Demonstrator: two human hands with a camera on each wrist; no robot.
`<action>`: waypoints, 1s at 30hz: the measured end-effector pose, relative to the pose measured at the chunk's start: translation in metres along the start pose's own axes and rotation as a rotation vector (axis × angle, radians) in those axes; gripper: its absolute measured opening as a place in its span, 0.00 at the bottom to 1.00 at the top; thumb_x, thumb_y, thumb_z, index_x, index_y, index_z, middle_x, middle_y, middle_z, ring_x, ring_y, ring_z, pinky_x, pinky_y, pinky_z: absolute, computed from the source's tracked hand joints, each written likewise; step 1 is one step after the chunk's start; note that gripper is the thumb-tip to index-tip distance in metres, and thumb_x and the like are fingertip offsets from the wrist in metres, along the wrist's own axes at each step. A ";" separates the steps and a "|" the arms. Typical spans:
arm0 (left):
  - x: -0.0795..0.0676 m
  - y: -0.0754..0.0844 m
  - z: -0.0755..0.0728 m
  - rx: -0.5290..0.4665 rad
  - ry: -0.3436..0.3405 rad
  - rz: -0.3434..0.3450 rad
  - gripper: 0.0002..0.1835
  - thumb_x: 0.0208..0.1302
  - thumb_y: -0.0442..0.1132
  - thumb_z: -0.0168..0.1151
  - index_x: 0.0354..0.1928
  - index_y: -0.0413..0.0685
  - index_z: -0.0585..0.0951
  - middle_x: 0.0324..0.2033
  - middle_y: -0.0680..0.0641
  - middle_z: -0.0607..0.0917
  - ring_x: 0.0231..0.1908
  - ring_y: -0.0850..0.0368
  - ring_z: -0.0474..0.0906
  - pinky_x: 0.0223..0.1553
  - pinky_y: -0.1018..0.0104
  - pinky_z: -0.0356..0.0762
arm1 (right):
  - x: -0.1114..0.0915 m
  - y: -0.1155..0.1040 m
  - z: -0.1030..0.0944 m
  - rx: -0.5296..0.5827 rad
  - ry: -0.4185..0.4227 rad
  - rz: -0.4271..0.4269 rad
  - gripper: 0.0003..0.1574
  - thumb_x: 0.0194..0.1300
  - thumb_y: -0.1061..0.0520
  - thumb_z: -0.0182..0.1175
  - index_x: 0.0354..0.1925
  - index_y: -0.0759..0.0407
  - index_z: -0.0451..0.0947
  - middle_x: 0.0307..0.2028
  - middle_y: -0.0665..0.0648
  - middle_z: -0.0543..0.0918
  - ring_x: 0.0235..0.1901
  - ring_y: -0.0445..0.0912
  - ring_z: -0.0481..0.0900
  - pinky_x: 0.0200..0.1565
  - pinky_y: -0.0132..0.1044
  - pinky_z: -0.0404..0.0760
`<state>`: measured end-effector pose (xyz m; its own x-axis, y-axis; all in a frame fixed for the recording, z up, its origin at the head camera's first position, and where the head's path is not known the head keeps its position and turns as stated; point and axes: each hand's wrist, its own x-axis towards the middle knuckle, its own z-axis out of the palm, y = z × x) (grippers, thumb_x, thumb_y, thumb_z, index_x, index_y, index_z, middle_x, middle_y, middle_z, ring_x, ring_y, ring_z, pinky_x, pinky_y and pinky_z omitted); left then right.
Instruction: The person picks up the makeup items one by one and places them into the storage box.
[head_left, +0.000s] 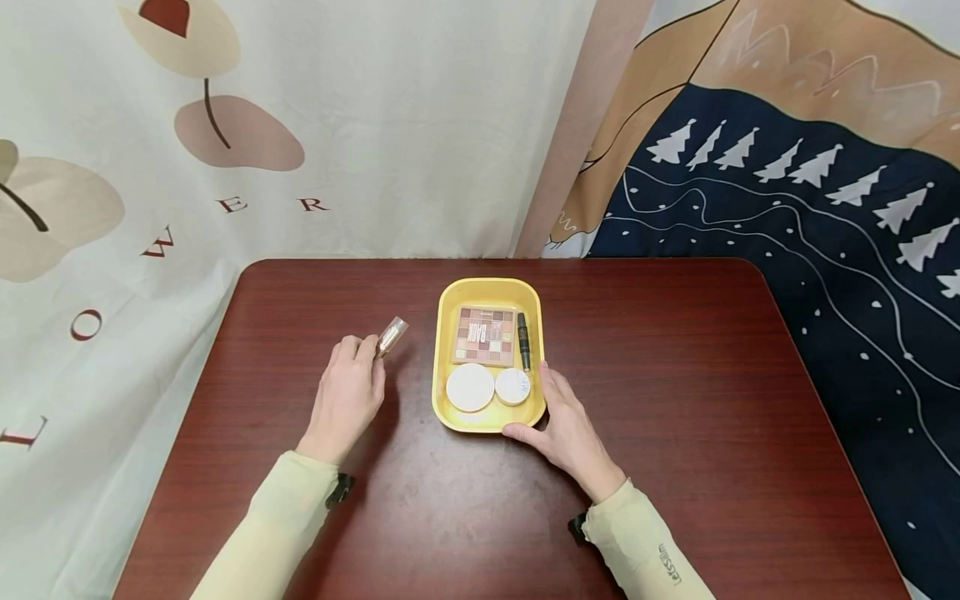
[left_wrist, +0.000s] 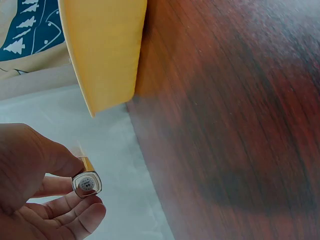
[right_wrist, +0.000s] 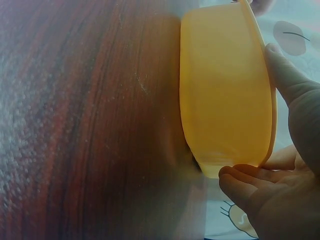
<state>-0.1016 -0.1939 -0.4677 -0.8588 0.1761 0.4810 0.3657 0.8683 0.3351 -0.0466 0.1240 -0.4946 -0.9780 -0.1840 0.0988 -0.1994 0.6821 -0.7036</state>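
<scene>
My left hand [head_left: 347, 394] pinches a lipstick tube [head_left: 392, 336] with a clear cap, held left of the yellow tray [head_left: 437, 367]. In the left wrist view the tube's squarish end [left_wrist: 87, 184] with a round label faces the camera, between thumb and fingers. My right hand [head_left: 567, 427] holds the tray's near right corner, thumb at the front rim and fingers along the right side. Inside the tray lie an eyeshadow palette [head_left: 484, 337], a dark slim tube [head_left: 523, 342], a larger white round compact [head_left: 470, 387] and a smaller round one [head_left: 513, 387].
The tray stands on a dark red-brown wooden table [head_left: 675, 375], near its far edge. A pale curtain [head_left: 420, 150] with printed shapes hangs behind the table. To the right hangs a dark blue cloth [head_left: 750, 192] printed with white trees.
</scene>
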 end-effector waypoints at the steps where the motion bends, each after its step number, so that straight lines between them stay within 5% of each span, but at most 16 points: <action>1: 0.000 0.001 0.000 0.001 -0.003 0.004 0.13 0.63 0.24 0.63 0.50 0.28 0.80 0.37 0.34 0.78 0.39 0.35 0.76 0.39 0.43 0.81 | 0.000 0.000 0.000 0.000 0.000 0.000 0.72 0.52 0.40 0.80 0.78 0.73 0.53 0.73 0.68 0.67 0.70 0.60 0.70 0.66 0.54 0.75; 15: -0.002 0.017 -0.003 -0.022 -0.040 0.035 0.18 0.64 0.26 0.63 0.56 0.32 0.80 0.37 0.37 0.77 0.39 0.39 0.76 0.35 0.45 0.82 | 0.000 0.001 0.001 -0.004 -0.003 0.012 0.73 0.52 0.40 0.80 0.78 0.73 0.53 0.73 0.68 0.67 0.70 0.60 0.70 0.66 0.55 0.75; 30: -0.004 0.031 -0.002 -0.015 -0.051 0.110 0.11 0.64 0.26 0.64 0.48 0.34 0.79 0.36 0.40 0.76 0.37 0.42 0.75 0.33 0.49 0.82 | 0.000 -0.001 0.000 -0.001 -0.004 0.011 0.73 0.52 0.39 0.80 0.78 0.73 0.53 0.73 0.69 0.66 0.71 0.60 0.70 0.66 0.55 0.74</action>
<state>-0.0862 -0.1681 -0.4574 -0.8301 0.2937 0.4741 0.4639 0.8354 0.2947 -0.0465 0.1235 -0.4943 -0.9798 -0.1794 0.0885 -0.1889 0.6845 -0.7041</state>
